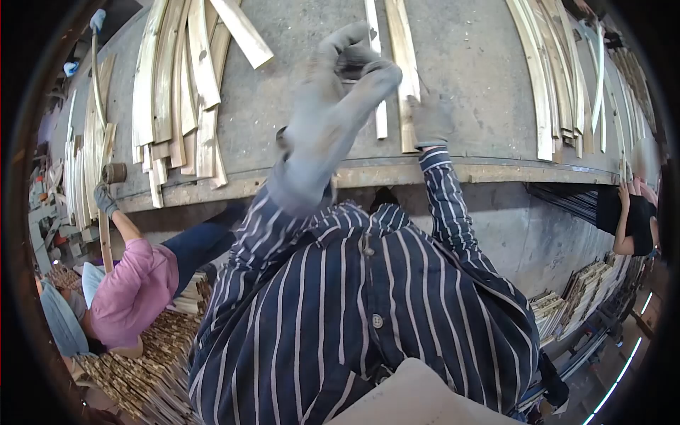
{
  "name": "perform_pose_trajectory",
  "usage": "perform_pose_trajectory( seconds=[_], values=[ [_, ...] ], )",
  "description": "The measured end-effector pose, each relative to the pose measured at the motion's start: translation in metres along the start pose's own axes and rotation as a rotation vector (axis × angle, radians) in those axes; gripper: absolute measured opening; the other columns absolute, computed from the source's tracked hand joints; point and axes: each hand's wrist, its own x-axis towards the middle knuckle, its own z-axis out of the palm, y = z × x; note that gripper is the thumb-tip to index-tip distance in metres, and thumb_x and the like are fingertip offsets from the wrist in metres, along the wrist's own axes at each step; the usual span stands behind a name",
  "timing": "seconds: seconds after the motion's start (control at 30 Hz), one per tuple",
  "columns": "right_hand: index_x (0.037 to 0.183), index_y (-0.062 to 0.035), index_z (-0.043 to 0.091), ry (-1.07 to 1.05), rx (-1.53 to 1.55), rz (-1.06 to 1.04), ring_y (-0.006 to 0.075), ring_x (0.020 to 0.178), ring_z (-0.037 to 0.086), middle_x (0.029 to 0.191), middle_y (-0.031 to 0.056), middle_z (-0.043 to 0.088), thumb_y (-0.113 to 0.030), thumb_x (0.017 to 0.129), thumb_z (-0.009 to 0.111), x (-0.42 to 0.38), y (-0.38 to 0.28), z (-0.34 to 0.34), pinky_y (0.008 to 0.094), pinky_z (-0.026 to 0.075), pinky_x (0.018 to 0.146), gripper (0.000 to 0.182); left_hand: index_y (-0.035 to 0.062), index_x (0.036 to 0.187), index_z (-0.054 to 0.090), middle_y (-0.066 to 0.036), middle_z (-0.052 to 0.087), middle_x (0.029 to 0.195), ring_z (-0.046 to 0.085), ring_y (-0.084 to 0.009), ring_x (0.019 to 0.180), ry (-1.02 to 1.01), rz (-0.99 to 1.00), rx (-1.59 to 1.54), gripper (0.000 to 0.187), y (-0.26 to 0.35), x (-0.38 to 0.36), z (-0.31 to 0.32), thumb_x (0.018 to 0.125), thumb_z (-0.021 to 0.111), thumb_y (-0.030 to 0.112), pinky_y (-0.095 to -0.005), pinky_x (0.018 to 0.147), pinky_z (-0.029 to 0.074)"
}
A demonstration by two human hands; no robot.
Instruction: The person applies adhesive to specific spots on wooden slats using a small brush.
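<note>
My left hand (354,88), in a grey glove, is raised over the worktable with fingers curled toward the thumb; whatever is between them cannot be made out. Behind it a narrow pale strip (381,117) lies on the table, pointing away from me. My right hand (433,122), also gloved and blurred, is low at the table's near edge. Just left of it, a wider wooden strip (405,78) runs away across the tabletop. Its near end is beside the right hand; whether they touch is unclear, as the fingers are smeared.
Grey worktable (467,85) with a wooden front edge. Wooden strips (166,78) are piled left, more strips (549,78) right. A co-worker in pink (138,283) stands at left, a gloved hand by a roll (114,173). Another person (630,219) is far right. Stacked wood (131,372) lies below left.
</note>
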Motion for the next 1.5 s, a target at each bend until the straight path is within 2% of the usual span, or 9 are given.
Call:
perform_pose_trajectory(
  seconds=[0.1,0.17,0.3,0.33,0.43,0.77,1.13,1.23,1.5],
  values=[
    [0.104,-0.0037,0.060,-0.070,-0.056,0.002,0.0365,0.101,0.057,0.107,0.0177,0.060,-0.051,0.071,0.072,0.006,-0.016,-0.001,0.0487,0.048,0.082,0.059,-0.0013,0.130,0.041,-0.023,0.051,0.120,0.056,-0.0325,0.106,0.028,-0.376,1.140,0.091,-0.147,0.028,-0.014,0.073,0.064,0.065,-0.0426,0.088,0.049],
    [0.114,-0.0032,0.053,-0.162,-0.027,0.065,0.0365,0.105,0.056,0.112,0.0197,0.056,-0.054,0.068,0.073,0.011,-0.021,0.011,0.0492,0.048,0.084,0.071,-0.0014,0.129,0.042,-0.028,0.049,0.126,0.057,-0.0374,0.109,-0.081,-0.353,1.353,0.084,-0.182,0.019,0.001,0.075,0.066,0.058,-0.0433,0.087,0.050],
    [0.105,-0.0029,0.058,-0.138,0.095,0.104,0.0351,0.088,0.063,0.095,0.0180,0.064,-0.051,0.068,0.073,0.022,-0.024,0.006,0.0433,0.051,0.077,0.063,-0.0049,0.127,0.041,-0.027,0.063,0.105,0.064,-0.0416,0.092,-0.180,-0.555,1.086,0.067,-0.217,0.028,0.012,0.082,0.060,0.041,-0.0471,0.080,0.052],
    [0.105,-0.0026,0.057,-0.137,0.048,0.099,0.0343,0.088,0.064,0.095,0.0182,0.064,-0.051,0.068,0.074,0.024,-0.024,0.001,0.0426,0.052,0.075,0.063,-0.0057,0.127,0.040,-0.025,0.065,0.098,0.065,-0.0400,0.090,-0.169,-0.475,1.048,0.063,-0.212,0.028,0.016,0.083,0.058,0.036,-0.0477,0.078,0.052],
    [0.104,-0.0020,0.057,-0.136,-0.013,0.099,0.0327,0.085,0.064,0.094,0.0174,0.063,-0.051,0.067,0.074,0.034,-0.002,-0.013,0.0408,0.052,0.072,0.063,-0.0106,0.138,0.024,-0.026,0.064,0.100,0.065,-0.0391,0.088,-0.230,-0.639,1.192,0.077,-0.208,0.036,0.044,0.081,0.056,0.030,-0.0468,0.076,0.052],
    [0.098,-0.0033,0.059,-0.077,-0.056,-0.008,0.0306,0.087,0.063,0.096,0.0133,0.060,-0.050,0.068,0.073,0.098,0.124,-0.037,0.0405,0.052,0.073,0.058,-0.0073,0.142,0.024,-0.026,0.063,0.105,0.064,-0.0391,0.092,-0.179,-0.437,0.990,0.081,-0.264,0.055,0.151,0.078,0.059,0.028,-0.0439,0.080,0.052],
    [0.092,-0.0060,0.066,-0.042,0.277,-0.014,0.0348,0.084,0.062,0.092,0.0145,0.060,-0.038,0.081,0.065,0.114,0.144,-0.004,0.0444,0.050,0.071,0.034,-0.0096,0.143,0.023,-0.029,0.056,0.121,0.062,-0.0379,0.102,-0.201,-0.448,1.071,0.081,-0.271,0.080,0.184,0.082,0.048,0.037,-0.0411,0.088,0.050],
    [0.094,-0.0084,0.067,-0.098,0.341,-0.010,0.0350,0.083,0.061,0.090,0.0146,0.060,-0.035,0.083,0.063,0.116,0.147,-0.009,0.0452,0.049,0.070,0.029,-0.0038,0.135,0.036,-0.026,0.063,0.107,0.064,-0.0395,0.095,-0.152,-0.430,1.053,0.076,-0.268,0.077,0.184,0.078,0.057,0.042,-0.0448,0.083,0.052],
    [0.104,-0.0133,0.068,-0.143,0.345,0.008,0.0342,0.080,0.061,0.084,0.0144,0.060,-0.034,0.084,0.063,0.115,0.141,-0.021,0.0445,0.048,0.069,0.029,-0.0112,0.138,0.029,-0.029,0.061,0.108,0.063,-0.0399,0.095,-0.214,-0.517,1.078,0.083,-0.263,0.063,0.185,0.079,0.056,0.041,-0.0434,0.082,0.052]
  ],
)
